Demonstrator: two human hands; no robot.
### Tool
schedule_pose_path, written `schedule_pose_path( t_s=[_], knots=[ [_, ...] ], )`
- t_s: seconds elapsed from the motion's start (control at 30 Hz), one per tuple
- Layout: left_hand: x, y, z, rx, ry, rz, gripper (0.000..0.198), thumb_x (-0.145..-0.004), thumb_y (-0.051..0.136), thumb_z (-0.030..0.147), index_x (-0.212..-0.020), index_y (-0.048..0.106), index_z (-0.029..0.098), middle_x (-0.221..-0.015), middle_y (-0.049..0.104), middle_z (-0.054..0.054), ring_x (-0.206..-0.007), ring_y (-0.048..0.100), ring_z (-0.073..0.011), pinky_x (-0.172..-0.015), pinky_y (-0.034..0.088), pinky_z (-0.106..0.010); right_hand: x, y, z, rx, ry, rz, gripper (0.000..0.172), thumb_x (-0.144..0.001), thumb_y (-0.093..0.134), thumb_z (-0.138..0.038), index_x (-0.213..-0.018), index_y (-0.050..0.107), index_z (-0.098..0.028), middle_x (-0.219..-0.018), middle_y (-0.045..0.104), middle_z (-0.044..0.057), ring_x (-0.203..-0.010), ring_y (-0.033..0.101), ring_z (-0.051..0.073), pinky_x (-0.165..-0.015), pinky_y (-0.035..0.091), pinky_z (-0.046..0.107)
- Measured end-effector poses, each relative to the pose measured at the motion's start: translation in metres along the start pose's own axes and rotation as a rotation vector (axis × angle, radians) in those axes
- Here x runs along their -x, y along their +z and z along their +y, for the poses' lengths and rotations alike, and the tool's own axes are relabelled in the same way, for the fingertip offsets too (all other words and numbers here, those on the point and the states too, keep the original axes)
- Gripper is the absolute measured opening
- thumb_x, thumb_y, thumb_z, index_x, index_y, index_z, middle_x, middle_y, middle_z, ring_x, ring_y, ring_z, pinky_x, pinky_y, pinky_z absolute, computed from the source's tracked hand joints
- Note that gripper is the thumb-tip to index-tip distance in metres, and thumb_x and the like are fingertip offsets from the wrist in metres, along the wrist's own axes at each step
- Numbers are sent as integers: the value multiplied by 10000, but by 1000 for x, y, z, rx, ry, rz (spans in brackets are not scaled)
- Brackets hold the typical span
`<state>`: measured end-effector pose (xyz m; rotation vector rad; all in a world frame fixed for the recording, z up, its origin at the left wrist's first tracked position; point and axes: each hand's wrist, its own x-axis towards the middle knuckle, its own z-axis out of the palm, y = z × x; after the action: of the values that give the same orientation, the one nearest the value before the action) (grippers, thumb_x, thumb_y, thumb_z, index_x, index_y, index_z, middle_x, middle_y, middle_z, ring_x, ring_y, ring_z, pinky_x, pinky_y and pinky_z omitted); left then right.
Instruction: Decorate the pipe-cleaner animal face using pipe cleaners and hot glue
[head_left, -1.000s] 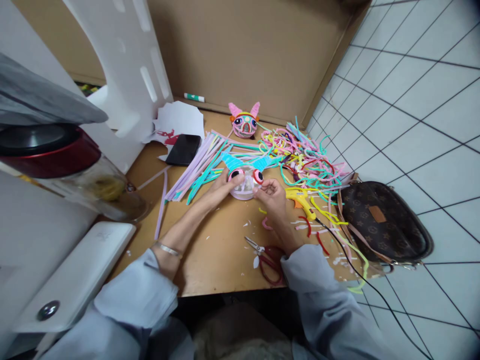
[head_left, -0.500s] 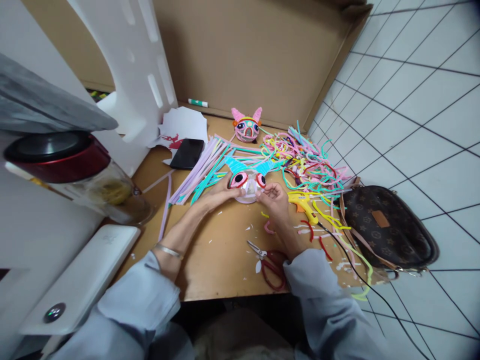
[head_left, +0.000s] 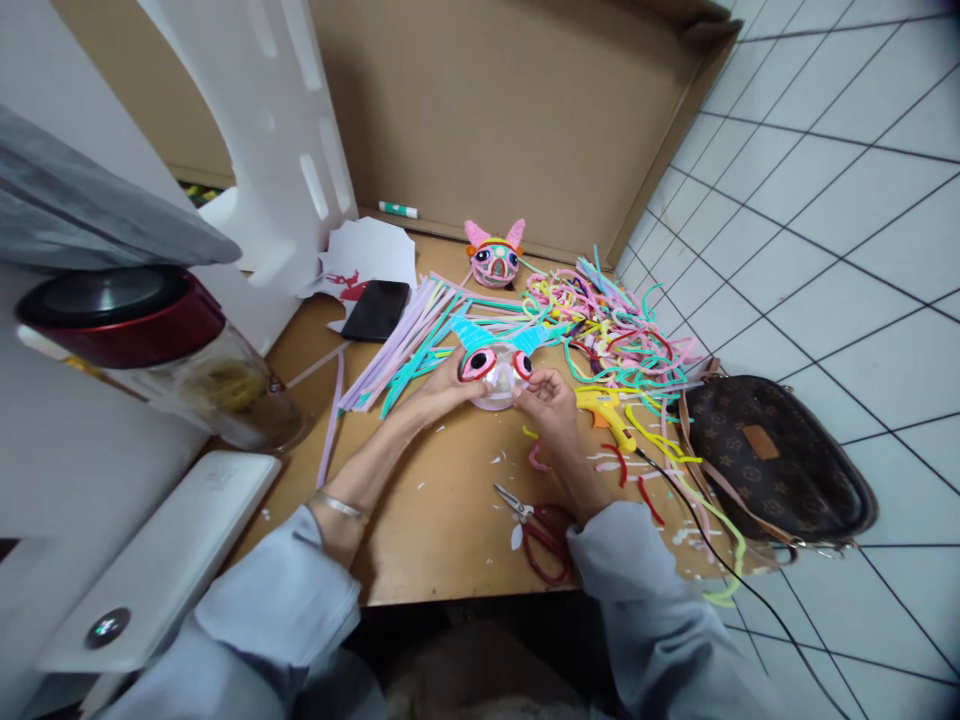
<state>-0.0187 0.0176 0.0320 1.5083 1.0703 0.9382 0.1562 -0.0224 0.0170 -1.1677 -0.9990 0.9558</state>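
A clear, dome-shaped animal head (head_left: 498,388) with blue pipe-cleaner ears and pink-and-red ringed black eyes stands over the table, facing me. Around its left side my left hand (head_left: 448,388) is closed, thumb at the front. At the lower right of the head, the thumb and fingers of my right hand (head_left: 546,400) are pinched together, touching its edge; whatever sits between them is too small to make out. A pale lilac piece shows on the front below the eyes. Red-handled scissors (head_left: 546,540) lie near my right forearm, and a yellow glue gun (head_left: 606,412) rests right of my right hand.
Behind the head are lilac and teal pipe cleaners (head_left: 405,340), a tangled pile (head_left: 615,320) and a finished-looking pink-eared head (head_left: 495,262). A phone (head_left: 376,310) lies left. A glass bottle (head_left: 225,370) and white device (head_left: 165,560) flank the left; a brown bag (head_left: 780,455) the right.
The view has shifted very slightly. Both hands keep their places on the head, with only slight movement of the fingers at its front.
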Motion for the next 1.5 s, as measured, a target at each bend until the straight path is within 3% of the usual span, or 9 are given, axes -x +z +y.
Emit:
schedule_pose_path(
  t_s=[0.3,0.77,1.07,1.5],
  knots=[
    [3,3,6,-53,27,34,607,-600,653,367,-1164,576,155,-1184,684,-86,-1113,622,-321,-1033,481,-448,-1,-1,5,13,-8,8,438,-547,835,-416,-779,516,-228,-646,520,-81,-576,475,88,-580,425,247],
    [1,-4,-3,23,49,-80,736,-652,657,396,-1342,532,171,-1342,634,-93,-1247,572,-336,-1115,410,-479,0,-2,2,-7,23,-17,450,-532,855,-394,-771,514,-225,-620,541,-86,-558,483,82,-577,415,237],
    [3,-1,6,-35,0,4,622,-594,678,375,-1173,574,175,-1162,698,-66,-1110,629,-328,-1020,488,-440,0,1,2,-15,17,13,444,-500,846,-379,-756,516,-227,-596,519,-92,-560,462,85,-557,404,233],
    [3,1,6,-50,-1,15,611,-565,666,360,-1140,575,175,-1107,695,-61,-1076,630,-318,-1004,495,-440,1,0,1,-29,14,5,407,-520,825,-344,-762,520,-224,-638,527,-84,-579,468,83,-568,401,227]
  ],
)
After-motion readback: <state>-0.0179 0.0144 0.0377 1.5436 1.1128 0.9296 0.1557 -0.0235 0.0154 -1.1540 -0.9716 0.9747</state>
